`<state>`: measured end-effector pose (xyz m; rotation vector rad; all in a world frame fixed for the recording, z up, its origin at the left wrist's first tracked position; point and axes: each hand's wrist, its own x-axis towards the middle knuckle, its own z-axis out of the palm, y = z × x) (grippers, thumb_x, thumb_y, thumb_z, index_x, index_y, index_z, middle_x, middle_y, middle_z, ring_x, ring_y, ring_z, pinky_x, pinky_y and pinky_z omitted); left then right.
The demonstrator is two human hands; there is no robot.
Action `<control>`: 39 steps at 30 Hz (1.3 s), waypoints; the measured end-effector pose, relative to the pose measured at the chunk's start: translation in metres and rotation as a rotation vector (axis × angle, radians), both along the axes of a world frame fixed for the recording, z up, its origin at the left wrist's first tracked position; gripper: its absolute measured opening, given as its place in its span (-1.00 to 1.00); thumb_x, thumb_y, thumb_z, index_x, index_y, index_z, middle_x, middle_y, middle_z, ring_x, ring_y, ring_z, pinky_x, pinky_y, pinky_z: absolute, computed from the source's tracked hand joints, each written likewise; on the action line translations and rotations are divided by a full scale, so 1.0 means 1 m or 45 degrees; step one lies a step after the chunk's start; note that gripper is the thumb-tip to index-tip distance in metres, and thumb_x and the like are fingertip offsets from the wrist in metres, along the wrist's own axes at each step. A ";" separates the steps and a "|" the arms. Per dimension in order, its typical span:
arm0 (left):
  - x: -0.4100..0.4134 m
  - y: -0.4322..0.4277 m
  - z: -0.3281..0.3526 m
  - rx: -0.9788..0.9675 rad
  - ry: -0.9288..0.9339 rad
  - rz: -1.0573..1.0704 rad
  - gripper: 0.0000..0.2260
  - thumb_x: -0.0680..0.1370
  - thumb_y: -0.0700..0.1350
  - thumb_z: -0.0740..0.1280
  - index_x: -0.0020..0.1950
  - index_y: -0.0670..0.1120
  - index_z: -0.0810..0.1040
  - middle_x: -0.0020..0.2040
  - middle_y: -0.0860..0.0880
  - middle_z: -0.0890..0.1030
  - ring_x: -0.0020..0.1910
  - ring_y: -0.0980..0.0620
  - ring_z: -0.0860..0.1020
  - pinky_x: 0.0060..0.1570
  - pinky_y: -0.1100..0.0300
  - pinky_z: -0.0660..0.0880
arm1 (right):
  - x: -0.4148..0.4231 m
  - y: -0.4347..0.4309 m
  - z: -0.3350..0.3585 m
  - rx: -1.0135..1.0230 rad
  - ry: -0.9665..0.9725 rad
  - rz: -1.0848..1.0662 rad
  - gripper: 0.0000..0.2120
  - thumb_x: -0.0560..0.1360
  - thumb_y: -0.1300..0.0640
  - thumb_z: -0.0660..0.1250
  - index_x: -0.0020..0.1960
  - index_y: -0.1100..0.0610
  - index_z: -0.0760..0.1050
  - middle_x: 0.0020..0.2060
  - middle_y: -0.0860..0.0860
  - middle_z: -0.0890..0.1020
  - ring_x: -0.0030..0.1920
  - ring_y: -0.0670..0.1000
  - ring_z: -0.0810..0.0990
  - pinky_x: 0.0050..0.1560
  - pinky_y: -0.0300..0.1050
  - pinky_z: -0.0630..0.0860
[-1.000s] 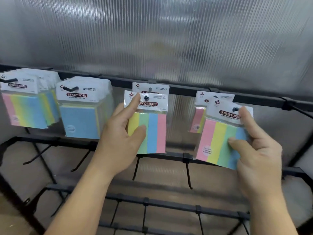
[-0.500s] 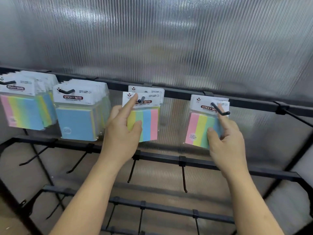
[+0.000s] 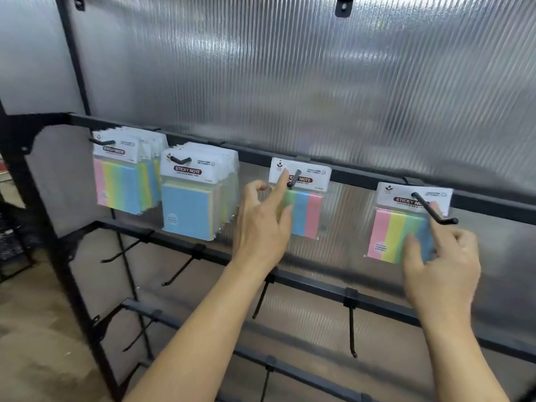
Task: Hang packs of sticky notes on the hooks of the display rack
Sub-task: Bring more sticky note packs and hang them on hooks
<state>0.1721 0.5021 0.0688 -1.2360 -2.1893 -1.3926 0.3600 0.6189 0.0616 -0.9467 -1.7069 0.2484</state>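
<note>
On the display rack's top rail (image 3: 362, 176), a striped sticky-note pack (image 3: 308, 213) hangs on the third hook (image 3: 293, 181). My left hand (image 3: 261, 227) touches that pack's white header card with a straight index finger, and its thumb lies on the pack's front. Another striped pack (image 3: 385, 236) hangs far back on the fourth hook (image 3: 435, 213). My right hand (image 3: 441, 262) presses the front of this one with its thumb, with the index finger pointing up at the header beside the hook. The other fingers of both hands are loosely curled.
Two full stacks of packs (image 3: 121, 184) (image 3: 188, 210) hang on the two left hooks. Lower rails carry bare hooks (image 3: 261, 297) (image 3: 351, 329). A ribbed translucent panel (image 3: 290, 82) backs the rack, whose black upright post (image 3: 58, 256) stands at left.
Both packs slid back along their hooks toward the rail. My right hand let go its grip and now only presses the pack. The view pulled back and shifted right.
</note>
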 end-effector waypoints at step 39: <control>-0.078 -0.393 -0.139 -0.679 -0.598 1.099 -0.44 0.62 0.14 0.16 0.59 0.08 0.09 0.58 -0.12 0.15 0.55 -0.11 0.09 0.50 -0.08 0.09 | -0.270 -0.330 -0.096 -0.067 -1.321 1.636 -0.49 0.65 -0.05 0.09 0.56 0.01 0.11 0.54 0.04 0.18 0.55 0.19 0.00 0.49 0.25 0.07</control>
